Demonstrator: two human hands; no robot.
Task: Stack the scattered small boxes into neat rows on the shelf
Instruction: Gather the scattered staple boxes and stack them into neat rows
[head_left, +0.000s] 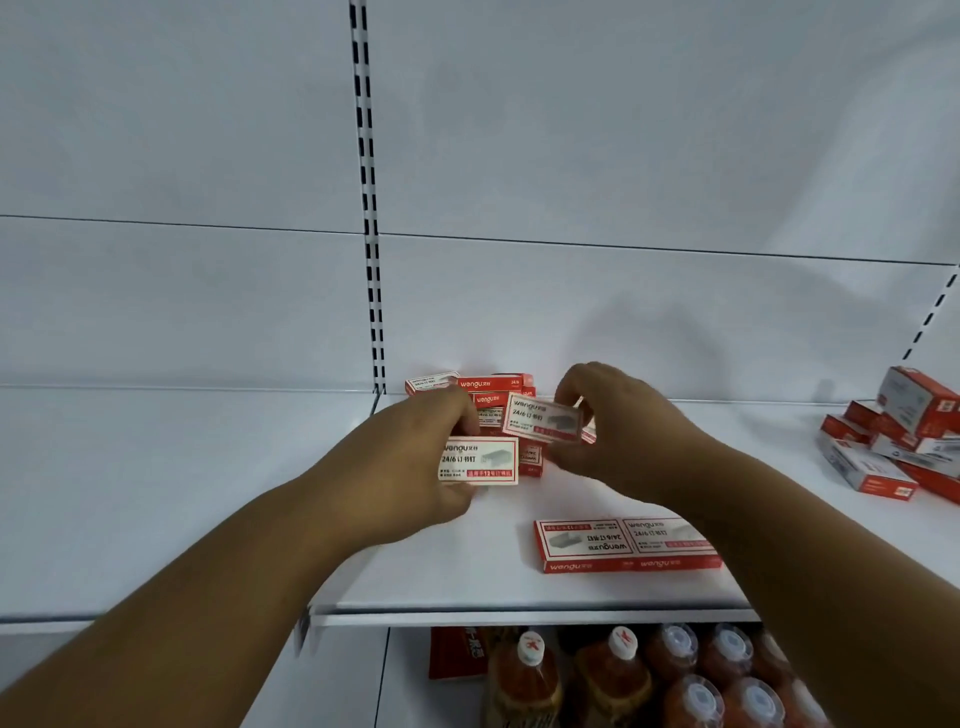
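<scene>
While each hand's fingers pinch one, the small boxes (478, 461) show red-and-white printed labels.

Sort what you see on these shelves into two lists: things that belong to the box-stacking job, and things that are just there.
Belongs to the job:
left hand holding a staple box
right hand holding another staple box
pile of boxes behind
two boxes laid side by side
heap at far right
shelf

Just there:
bottles below

Pretty bright, even light, soft shadows on the back wall (649, 322); wide-angle bends the edges, bottles (675, 675) near bottom look blurry.
</scene>
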